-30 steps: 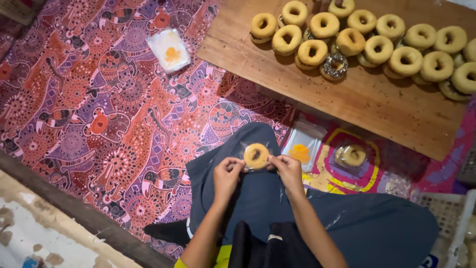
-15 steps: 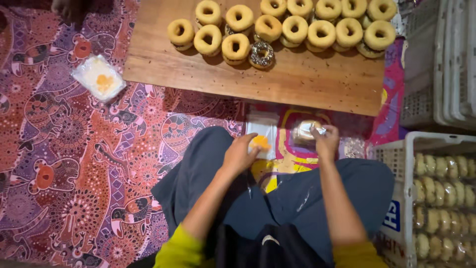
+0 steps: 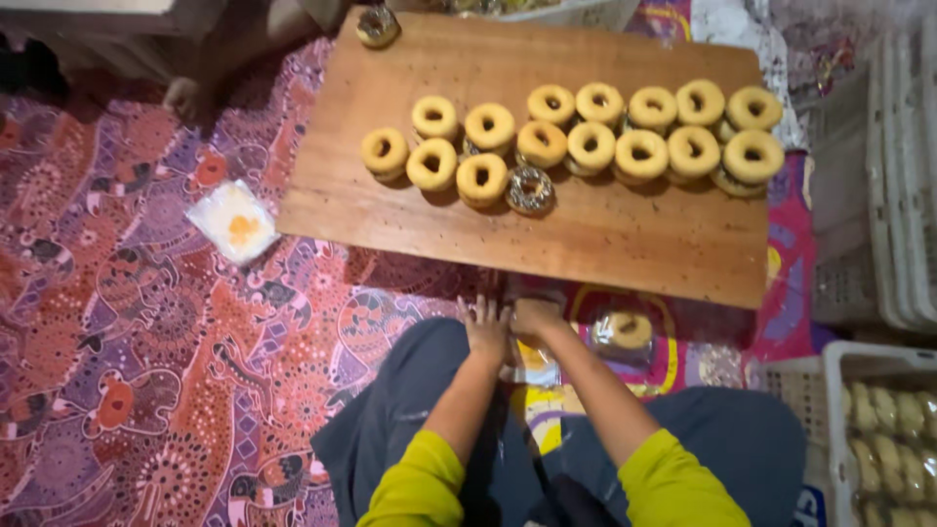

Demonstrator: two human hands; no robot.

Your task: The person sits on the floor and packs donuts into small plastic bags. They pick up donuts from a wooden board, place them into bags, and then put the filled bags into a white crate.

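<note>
My left hand (image 3: 485, 327) and my right hand (image 3: 535, 317) meet just below the near edge of a wooden board (image 3: 605, 239), above my lap. The left hand's fingers are spread and it holds nothing I can see. Curled fingers on the right hand press down on a clear plastic bag (image 3: 535, 373) lying on the floor; whether it grips the bag is unclear. A plain glazed doughnut (image 3: 628, 330) sits in a clear wrapper just right of my hands. Several glazed doughnuts (image 3: 590, 144) lie in two rows on the board, with one sprinkled doughnut (image 3: 530, 189) at the front.
A dark-topped doughnut (image 3: 377, 24) sits at the board's far left corner. A plastic bag with an orange smear (image 3: 232, 222) lies on the patterned cloth (image 3: 146, 342) to the left. White crates (image 3: 878, 195) stand at right; one (image 3: 883, 429) holds more doughnuts.
The doughnut I held in both hands has gone into the clear wrapper at right. My hands have come together on the plastic bag, and my view has shifted over the board.
</note>
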